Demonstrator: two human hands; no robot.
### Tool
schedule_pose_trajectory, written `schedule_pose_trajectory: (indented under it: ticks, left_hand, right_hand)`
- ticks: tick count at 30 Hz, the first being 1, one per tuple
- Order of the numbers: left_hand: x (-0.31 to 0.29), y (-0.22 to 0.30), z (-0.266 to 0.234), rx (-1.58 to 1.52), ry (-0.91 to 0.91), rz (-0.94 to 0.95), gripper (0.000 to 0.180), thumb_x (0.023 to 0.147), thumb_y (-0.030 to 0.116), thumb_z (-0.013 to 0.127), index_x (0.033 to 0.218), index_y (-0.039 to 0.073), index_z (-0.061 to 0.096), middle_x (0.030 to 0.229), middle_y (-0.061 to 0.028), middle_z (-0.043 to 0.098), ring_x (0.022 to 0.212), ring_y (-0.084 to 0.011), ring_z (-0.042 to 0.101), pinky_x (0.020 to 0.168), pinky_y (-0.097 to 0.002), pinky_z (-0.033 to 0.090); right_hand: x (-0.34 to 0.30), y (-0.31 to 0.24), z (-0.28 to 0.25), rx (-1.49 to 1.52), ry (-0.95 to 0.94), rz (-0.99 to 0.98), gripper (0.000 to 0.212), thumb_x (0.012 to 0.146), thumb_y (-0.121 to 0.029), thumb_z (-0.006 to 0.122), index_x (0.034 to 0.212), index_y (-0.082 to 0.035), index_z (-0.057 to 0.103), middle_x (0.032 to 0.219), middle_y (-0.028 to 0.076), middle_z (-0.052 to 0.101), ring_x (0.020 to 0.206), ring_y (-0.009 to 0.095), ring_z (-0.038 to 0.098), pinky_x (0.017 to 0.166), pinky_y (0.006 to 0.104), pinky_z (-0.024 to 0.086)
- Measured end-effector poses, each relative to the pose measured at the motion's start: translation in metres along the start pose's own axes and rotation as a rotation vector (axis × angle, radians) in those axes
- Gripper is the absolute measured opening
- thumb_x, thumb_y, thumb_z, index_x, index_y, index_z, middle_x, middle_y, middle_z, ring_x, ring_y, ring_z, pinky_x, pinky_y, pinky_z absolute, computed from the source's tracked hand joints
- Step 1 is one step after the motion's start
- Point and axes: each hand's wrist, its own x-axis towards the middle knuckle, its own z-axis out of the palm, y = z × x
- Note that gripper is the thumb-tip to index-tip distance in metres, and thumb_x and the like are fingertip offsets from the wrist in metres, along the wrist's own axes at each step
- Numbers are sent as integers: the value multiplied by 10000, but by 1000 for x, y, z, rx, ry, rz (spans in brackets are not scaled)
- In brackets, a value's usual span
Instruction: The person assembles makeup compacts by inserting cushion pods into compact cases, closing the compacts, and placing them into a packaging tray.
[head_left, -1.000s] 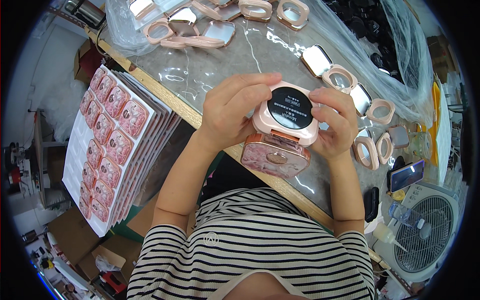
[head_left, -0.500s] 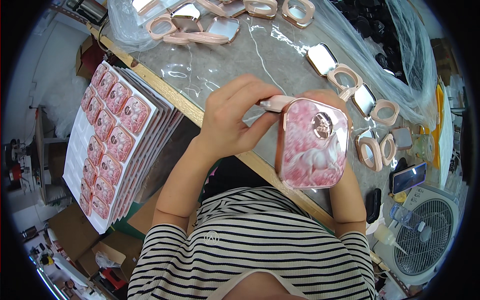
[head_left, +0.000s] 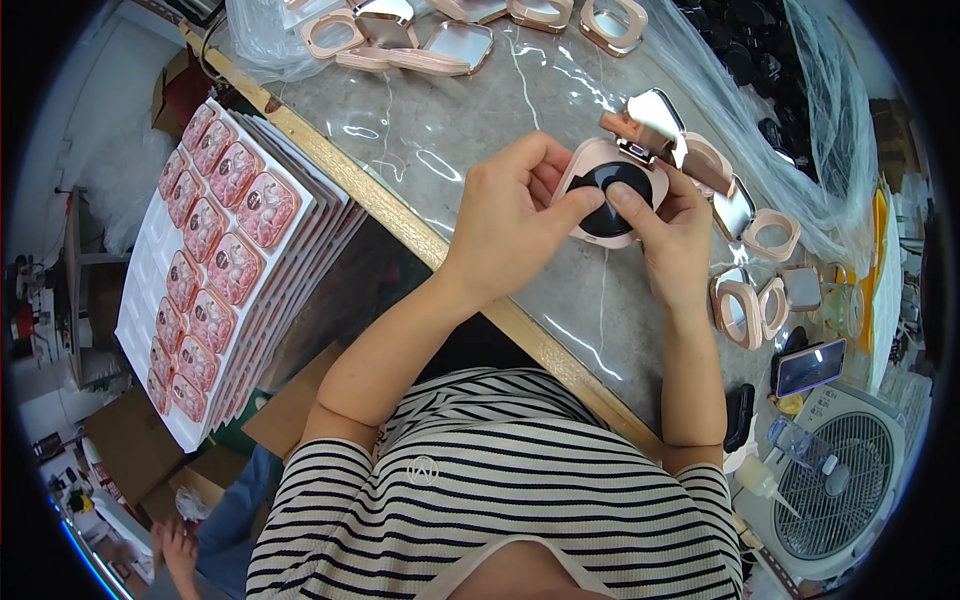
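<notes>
Grey tabletop [head_left: 590,310], bare along its wooden edge [head_left: 355,187]; both hands [head_left: 510,215] tight on a pink compact [head_left: 606,220]

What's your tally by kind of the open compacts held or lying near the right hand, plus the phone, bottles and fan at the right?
Pink open compact held by left hand and right hand: 1
Pink compacts lying open near the right hand: 4
Phone: 1
Clear plastic bottle: 1
Nozzle-tipped squeeze bottle: 1
Box fan: 1
Total: 9
</notes>
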Motion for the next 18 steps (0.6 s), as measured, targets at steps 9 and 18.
schedule_pose_trajectory:
  ticks: [9, 18]
  left_hand:
    - [-9, 4, -6, -147, -165, -309, 346, 809, 58, 634, 1027, -18, 377, 816, -154, 626, 687, -232, 664, 548, -339, 507]
    - [-19, -8, -18, 30, -163, -21, 507, 763, 154, 745, 1105, 38, 390, 974, -121, 612, 874, -265, 621, 733, -336, 489]
  right_hand:
    - [-5, -21, 14, -147, -100, 131, 217, 918, -75, 542, 1068, 71, 487, 888, 143, 654, 784, 133, 643, 586, 255, 538]
    - [-9, 2, 7, -188, -87, -39, 216, 926, -67, 535, 1102, 50, 488, 872, 84, 603, 727, 100, 597, 531, 236, 521]
